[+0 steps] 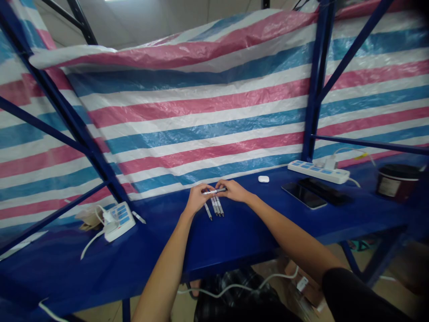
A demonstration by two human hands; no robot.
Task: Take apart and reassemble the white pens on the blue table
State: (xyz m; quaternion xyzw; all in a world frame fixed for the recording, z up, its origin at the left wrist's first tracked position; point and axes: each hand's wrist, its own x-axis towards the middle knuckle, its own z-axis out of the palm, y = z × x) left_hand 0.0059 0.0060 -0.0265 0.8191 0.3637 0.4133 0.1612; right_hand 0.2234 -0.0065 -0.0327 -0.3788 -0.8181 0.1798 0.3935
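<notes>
Between my two hands a white pen with a dark end lies roughly level, just above the blue table. My left hand pinches its left part, and the fingers of my right hand close on the dark right end. Under and in front of the hands, several similar white pens with dark tips lie side by side on the table. One pen is set slightly apart on their left. The far ends of these pens are partly covered by my hands.
A power strip with plugs and a white marker-like stick lie left. On the right are a white earbud case, a phone, a dark flat object, another power strip and a dark tub. Blue frame posts rise behind.
</notes>
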